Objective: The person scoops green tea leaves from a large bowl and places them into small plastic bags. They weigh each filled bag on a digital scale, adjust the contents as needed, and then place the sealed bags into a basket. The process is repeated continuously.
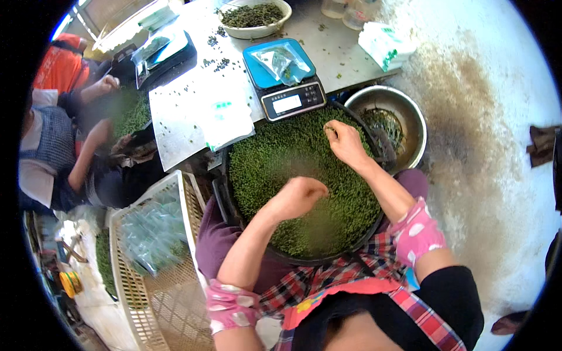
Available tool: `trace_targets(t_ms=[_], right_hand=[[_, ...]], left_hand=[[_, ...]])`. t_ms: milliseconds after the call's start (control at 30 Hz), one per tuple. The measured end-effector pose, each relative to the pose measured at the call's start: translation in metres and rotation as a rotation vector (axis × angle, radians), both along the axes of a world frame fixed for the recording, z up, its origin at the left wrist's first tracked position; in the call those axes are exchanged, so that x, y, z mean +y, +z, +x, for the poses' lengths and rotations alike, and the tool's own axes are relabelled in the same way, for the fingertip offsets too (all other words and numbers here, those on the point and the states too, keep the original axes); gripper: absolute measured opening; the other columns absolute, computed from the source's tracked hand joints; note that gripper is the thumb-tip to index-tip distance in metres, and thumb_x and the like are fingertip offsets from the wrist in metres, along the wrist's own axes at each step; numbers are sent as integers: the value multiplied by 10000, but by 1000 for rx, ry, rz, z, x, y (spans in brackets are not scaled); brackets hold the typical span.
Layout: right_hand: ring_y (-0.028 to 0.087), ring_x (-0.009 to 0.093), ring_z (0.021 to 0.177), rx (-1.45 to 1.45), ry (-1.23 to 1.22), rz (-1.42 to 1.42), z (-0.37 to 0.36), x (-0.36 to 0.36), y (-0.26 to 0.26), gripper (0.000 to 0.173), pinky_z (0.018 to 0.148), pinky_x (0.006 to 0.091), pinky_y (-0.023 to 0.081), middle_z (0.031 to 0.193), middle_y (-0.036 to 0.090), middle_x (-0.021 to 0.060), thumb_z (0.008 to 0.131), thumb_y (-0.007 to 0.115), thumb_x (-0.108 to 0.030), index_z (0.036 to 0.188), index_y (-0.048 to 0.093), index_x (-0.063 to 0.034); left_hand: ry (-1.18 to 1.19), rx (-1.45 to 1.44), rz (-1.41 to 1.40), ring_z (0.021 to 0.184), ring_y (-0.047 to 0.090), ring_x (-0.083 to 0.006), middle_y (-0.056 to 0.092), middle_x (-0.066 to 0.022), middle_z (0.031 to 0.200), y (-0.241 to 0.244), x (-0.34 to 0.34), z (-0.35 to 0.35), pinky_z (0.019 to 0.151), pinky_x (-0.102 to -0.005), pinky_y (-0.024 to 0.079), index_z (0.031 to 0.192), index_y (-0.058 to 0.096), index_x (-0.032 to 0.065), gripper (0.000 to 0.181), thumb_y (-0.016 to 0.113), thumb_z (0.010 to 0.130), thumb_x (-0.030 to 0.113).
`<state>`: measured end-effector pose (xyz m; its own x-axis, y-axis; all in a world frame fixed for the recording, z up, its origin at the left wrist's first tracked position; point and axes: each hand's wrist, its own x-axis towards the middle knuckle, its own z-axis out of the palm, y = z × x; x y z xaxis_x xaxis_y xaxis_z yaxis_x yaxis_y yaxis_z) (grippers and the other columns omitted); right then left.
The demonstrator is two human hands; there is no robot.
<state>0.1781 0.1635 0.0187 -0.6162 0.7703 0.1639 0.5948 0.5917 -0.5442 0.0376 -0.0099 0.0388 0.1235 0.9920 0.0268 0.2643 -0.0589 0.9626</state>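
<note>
A round black tub (226,175) between my knees is filled with small green berries (263,162) that look like green peppercorns. My left hand (299,196) is over the middle of the berries, fingers curled downward and fingertips hidden. Near the tub's far right side, my right hand (344,138) has thumb and fingers drawn together; whether something small is between them cannot be made out. Just beyond the tub, a digital scale (293,102) with a blue pan carries a clear plastic bag (281,63) holding a little green matter.
A metal table (175,118) bears stacked white bags (228,125), more white packets (386,46) and a bowl of dark bits (254,19). A steel basin (412,118) stands right; a plastic crate (189,215) with filled bags, left. Another person (52,131) works at far left.
</note>
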Motion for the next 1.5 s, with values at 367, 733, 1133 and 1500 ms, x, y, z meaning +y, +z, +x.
trace_targets(t_ms=[367, 733, 1133, 1500], right_hand=[[414, 334, 1302, 299, 112, 663, -118, 49, 60, 147, 1071, 493, 309, 1396, 513, 107, 844, 698, -186, 969, 738, -119], [479, 265, 1267, 388, 387, -104, -43, -22, 57, 367, 1047, 445, 406, 1407, 485, 149, 922, 590, -97, 1287, 606, -57], [646, 85, 693, 587, 143, -863, -19, -74, 25, 270, 624, 238, 556, 925, 698, 50, 966, 617, -86, 1218, 636, 10], [657, 93, 702, 474, 135, -721, -12, -90, 41, 179, 607, 245, 559, 882, 687, 58, 950, 603, -38, 1109, 669, 11]], left_hand=[[480, 72, -99, 626, 527, -74, 652, -54, 712, -3, 14, -20, 578, -282, 457, 1054, 689, -57, 199, 613, 924, 74], [569, 23, -1, 634, 546, -61, 646, -51, 705, 2, 13, -24, 581, -263, 461, 1036, 688, -51, 178, 625, 905, 51], [714, 112, 19, 707, 692, -232, 701, -162, 776, 14, 8, -14, 649, -320, 543, 967, 721, -20, 163, 634, 852, 54], [1042, 316, 277, 635, 681, -235, 694, -165, 776, 9, 6, -49, 611, -317, 540, 935, 722, -15, 144, 663, 808, 19]])
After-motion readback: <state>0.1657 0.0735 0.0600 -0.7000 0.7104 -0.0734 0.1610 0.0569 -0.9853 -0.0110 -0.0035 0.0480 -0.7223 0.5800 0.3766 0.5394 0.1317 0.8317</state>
